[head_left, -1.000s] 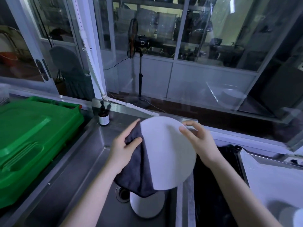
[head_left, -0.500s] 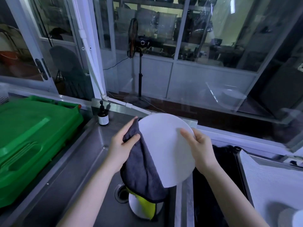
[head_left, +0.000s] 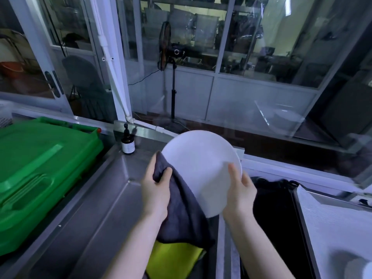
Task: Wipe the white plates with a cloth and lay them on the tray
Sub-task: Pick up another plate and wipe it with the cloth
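Two grips: left hand (head_left: 155, 194) pinches the cloth (head_left: 181, 218), now drawn to the plate (head_left: 201, 168)'s lower-left edge; right hand (head_left: 239, 192) clasps the rim; wiping continues.

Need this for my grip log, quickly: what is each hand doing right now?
Left hand: grips the dark cloth, pressed to the white plate.
Right hand: holds the white plate by its rim, thumb on its face.
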Tool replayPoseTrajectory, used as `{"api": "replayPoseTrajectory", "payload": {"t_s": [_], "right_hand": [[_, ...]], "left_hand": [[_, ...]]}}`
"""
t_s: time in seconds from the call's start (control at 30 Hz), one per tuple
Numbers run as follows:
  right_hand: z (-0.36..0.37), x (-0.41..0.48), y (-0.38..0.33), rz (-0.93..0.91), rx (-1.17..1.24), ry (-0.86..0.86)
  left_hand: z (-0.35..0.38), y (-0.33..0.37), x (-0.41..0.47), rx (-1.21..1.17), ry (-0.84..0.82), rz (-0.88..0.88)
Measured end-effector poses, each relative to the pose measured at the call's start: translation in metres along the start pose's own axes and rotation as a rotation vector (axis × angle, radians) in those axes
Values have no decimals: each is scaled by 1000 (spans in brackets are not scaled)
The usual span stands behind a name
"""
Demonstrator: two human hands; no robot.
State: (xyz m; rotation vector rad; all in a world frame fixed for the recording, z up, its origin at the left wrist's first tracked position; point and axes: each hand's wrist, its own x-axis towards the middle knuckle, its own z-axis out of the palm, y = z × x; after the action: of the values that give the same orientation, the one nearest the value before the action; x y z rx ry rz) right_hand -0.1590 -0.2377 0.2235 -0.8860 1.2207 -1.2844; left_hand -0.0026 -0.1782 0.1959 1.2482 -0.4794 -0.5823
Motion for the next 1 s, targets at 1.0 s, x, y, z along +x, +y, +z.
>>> {"api": "replayPoseTrajectory", "payload": {"t_s": [1.0], "right_hand": [[-22, 41, -51, -315, -559, -681]], "left_hand": [[-19, 24, 23, 184, -449, 234]]}}
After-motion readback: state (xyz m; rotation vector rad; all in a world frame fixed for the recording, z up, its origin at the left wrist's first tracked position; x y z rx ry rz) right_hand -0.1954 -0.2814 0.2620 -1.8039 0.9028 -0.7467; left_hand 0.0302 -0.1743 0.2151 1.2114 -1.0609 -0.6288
